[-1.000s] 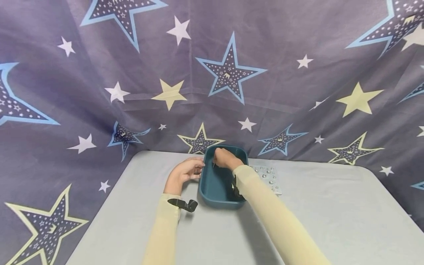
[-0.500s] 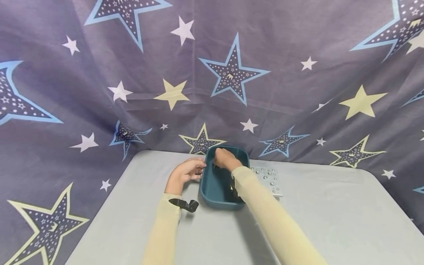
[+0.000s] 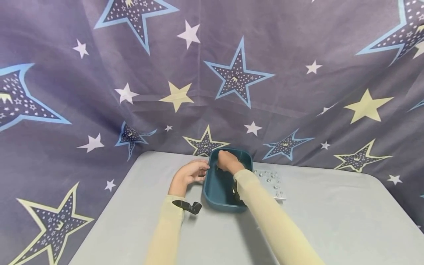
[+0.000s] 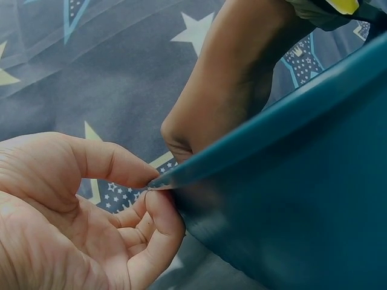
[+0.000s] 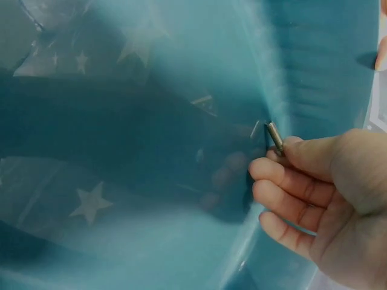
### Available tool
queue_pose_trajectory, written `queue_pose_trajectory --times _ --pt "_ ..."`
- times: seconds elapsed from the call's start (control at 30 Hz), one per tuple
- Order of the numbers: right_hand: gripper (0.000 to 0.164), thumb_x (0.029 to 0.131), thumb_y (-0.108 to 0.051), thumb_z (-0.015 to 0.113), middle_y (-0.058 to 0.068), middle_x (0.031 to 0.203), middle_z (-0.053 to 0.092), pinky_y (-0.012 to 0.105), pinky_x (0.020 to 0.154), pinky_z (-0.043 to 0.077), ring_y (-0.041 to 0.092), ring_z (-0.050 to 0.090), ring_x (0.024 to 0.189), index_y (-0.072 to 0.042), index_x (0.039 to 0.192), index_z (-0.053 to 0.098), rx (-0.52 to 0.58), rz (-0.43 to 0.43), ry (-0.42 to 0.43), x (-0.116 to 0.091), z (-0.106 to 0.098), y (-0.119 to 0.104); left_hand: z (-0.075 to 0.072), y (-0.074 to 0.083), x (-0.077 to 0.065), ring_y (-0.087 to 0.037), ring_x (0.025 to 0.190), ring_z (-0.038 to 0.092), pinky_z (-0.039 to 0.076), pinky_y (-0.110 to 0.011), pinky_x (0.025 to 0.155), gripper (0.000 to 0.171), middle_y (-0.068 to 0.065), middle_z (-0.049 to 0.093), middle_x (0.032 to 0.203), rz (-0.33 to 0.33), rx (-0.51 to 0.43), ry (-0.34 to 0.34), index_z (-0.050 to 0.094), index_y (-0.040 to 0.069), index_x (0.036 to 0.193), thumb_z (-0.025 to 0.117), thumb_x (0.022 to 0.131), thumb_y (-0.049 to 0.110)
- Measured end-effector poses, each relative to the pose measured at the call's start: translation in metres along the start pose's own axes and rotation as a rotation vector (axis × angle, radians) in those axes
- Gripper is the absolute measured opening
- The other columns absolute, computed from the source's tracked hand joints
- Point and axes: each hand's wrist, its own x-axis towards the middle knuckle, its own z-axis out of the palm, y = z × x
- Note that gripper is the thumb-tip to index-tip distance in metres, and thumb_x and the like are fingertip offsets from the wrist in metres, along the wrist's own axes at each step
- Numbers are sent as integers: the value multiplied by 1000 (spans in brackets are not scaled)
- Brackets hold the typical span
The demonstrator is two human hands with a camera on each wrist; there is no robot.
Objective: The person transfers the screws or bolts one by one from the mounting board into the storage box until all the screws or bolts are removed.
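Note:
A teal plastic basin [image 3: 220,203] stands near the back of the table, by the curtain. My left hand [image 3: 191,172] is at its left side, and the left wrist view shows thumb and index finger pinching the basin's rim [image 4: 254,140]. Inside the basin, near its far left corner, is my right hand [image 3: 228,162]. In the right wrist view its thumb and index finger pinch a short, dull metal pin [image 5: 274,136], held tilted near the basin wall. The glossy bottom mirrors stars and fingers; I cannot tell whether water lies in it.
A flat metallic plate [image 3: 272,183] with several round shiny bumps lies right of the basin, partly behind my right sleeve. A grey cloth covers the table [image 3: 331,213]. Behind it hangs a star-patterned curtain [image 3: 285,95]. Both wrists wear black straps [image 3: 187,206].
The whole head view has shifted slightly right and down. Relative to the basin, both hands stay in nearly the same place, the left at the rim and the right inside.

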Motion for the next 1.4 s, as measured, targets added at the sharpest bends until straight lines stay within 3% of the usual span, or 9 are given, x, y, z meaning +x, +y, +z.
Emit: queue_pose_trajectory --times 0.33,0.6,0.77,0.97,1.17,1.4 --pt "21 95 -7 62 3 68 60 29 56 43 17 53 61 -10 75 59 -32 -56 33 5 7 -10 -10 -4 -8 -9 69 59 51 -25 66 13 7 63 75 6 -5 41 58 5 105 51 95 1" --pt "12 97 -8 60 7 85 72 34 67 52 18 55 70 -8 90 70 -94 -19 19 3 4 -17 -7 -1 -12 -8 72 61 52 -24 68 17 6 66 80 7 -25 5 58 4 111 50 97 0" --pt "12 97 -9 60 9 91 75 37 73 56 19 57 74 -7 97 72 -89 -33 24 6 3 -20 -10 1 -11 -8 71 61 52 -24 67 17 6 66 79 27 -14 34 60 5 109 51 96 2" --pt "12 96 -11 66 11 96 75 39 73 57 19 57 73 -4 103 71 -126 4 7 4 4 -11 -6 -3 -5 -8 69 59 51 -25 66 14 6 64 77 1 -25 4 59 5 105 49 97 0" --pt "11 95 -11 67 12 91 73 40 73 55 20 56 72 -2 100 70 -68 13 31 -1 5 1 2 -4 1 -8 68 57 50 -25 67 13 7 63 75 5 -10 -4 60 6 102 50 96 0" --pt "14 98 -13 64 13 102 73 42 79 55 21 56 78 -1 104 70 -4 30 19 5 6 5 1 -2 2 -7 68 58 50 -25 68 14 7 63 75 9 -5 -7 60 7 104 51 95 0"
